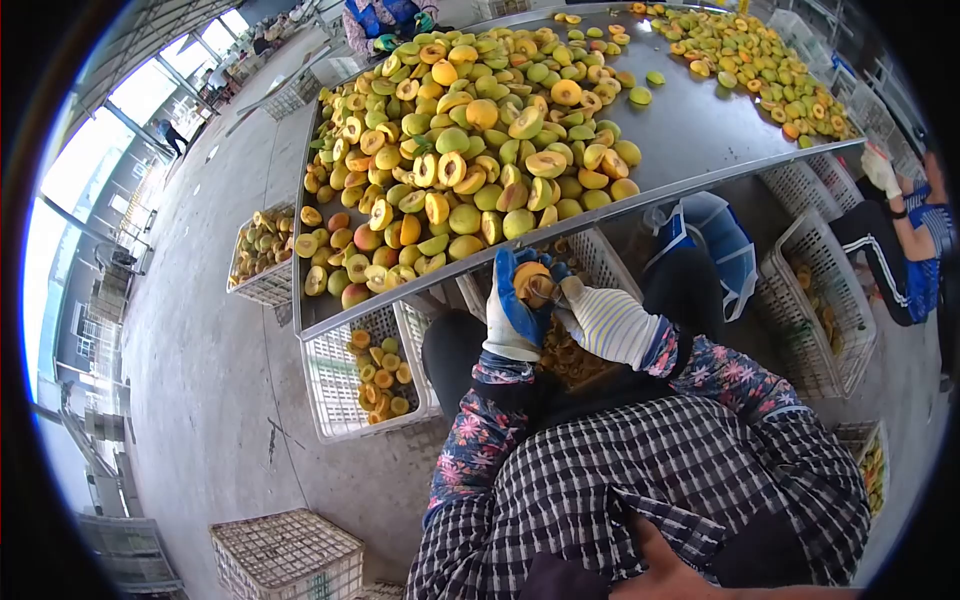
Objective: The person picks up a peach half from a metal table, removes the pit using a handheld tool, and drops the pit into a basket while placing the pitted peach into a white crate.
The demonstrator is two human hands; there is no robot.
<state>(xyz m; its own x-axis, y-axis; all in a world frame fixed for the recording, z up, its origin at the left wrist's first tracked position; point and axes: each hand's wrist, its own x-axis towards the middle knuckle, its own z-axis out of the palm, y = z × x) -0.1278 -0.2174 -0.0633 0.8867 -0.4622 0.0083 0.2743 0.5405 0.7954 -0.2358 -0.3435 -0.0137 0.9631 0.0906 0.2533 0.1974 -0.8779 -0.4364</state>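
Observation:
My left hand [517, 312], in a white glove with a blue coated palm, is closed around a peach half [533, 280], cut face up. My right hand [608, 322], in a striped white glove, is pinched against the fruit. Its fingers hold what looks like a small curved metal tool, mostly hidden. Both hands are just below the near edge of a metal table [690, 150], where a large heap of halved peaches [470, 140] lies. Below my hands, between my knees, a crate holds peach pieces [575, 360].
A white crate [320, 385] with peach halves stands left of my knee; another filled crate [262, 285] lies beyond it. A blue-and-white container [712, 235] stands right of my knee. Co-workers' gloved hands [880, 170] show at right and far side. An upturned crate [290, 545] sits lower left.

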